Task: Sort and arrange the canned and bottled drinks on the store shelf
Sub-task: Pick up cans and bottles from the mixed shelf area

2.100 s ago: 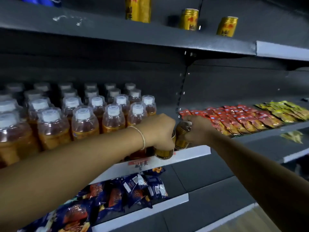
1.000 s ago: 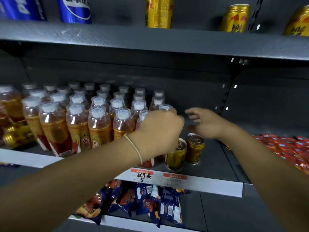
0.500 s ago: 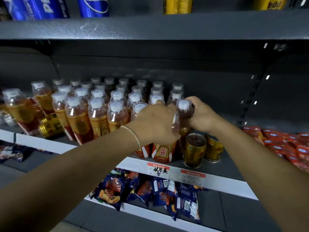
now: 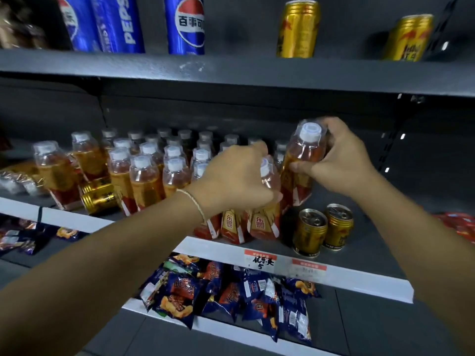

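Observation:
Several amber tea bottles (image 4: 144,181) with white caps stand in rows on the middle shelf (image 4: 359,273). My right hand (image 4: 341,160) grips one tea bottle (image 4: 303,155), lifted and tilted above the row's right end. My left hand (image 4: 236,176) is closed over the top of another tea bottle (image 4: 264,222) standing at the shelf's front. Two small gold cans (image 4: 309,232) stand upright just right of it. Another gold can (image 4: 99,194) lies on its side among the bottles at the left.
The top shelf (image 4: 231,73) carries blue Pepsi cans (image 4: 185,24) and tall gold cans (image 4: 298,29). Blue snack bags (image 4: 231,294) lie on the lower shelf. Red packets (image 4: 460,224) sit at the far right. The shelf floor right of the gold cans is bare.
My right hand has raised its bottle up and to the right, off the shelf. The left hand stays on the front bottle. The view has moved closer and upward.

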### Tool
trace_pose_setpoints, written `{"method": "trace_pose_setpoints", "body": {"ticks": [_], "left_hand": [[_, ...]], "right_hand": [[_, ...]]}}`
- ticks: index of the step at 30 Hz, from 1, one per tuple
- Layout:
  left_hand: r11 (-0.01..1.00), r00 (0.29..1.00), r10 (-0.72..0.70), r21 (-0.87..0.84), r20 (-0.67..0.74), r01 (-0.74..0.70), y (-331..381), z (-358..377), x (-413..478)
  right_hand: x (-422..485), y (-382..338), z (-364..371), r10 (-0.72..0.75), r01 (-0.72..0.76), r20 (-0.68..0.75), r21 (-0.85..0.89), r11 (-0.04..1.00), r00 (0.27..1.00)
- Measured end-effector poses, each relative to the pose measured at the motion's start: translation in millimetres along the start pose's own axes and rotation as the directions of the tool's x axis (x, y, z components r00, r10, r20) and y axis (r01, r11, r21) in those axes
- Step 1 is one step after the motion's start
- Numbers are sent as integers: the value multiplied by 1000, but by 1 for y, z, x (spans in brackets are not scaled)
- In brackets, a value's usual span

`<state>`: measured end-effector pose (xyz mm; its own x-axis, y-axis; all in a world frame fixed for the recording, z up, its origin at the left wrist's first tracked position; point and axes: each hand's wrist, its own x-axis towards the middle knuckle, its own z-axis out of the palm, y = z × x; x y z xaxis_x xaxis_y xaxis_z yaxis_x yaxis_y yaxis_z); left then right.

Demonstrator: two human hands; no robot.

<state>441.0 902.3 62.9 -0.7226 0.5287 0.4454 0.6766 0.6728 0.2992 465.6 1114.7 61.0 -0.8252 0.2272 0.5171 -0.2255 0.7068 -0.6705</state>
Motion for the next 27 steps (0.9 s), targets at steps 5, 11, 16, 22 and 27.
{"method": "trace_pose_setpoints", "body": {"ticks": [5, 11, 16, 22, 27], "left_hand": [[996, 997, -70, -49, 41, 72, -27, -51, -25], [969, 943, -221, -51, 249, 240, -106, -93, -94], [940, 916, -334, 3, 222, 342, -194, -141, -169], [813, 802, -582, 63, 133, 579, -292, -204, -270], [678, 679, -734, 91, 20, 730, -351, -242, -337]], "right_hand": [[-23, -73, 4, -2, 11, 118, -80, 997, 993], [-70, -141, 91, 107, -84, 374, -76, 994, 921], [-100, -195, 194, 15, 51, 486, -122, 991, 874], [-112, -266, 314, -96, 137, 634, -15, 990, 767], [-111, -338, 404, -216, 238, 691, 65, 969, 690]]}}
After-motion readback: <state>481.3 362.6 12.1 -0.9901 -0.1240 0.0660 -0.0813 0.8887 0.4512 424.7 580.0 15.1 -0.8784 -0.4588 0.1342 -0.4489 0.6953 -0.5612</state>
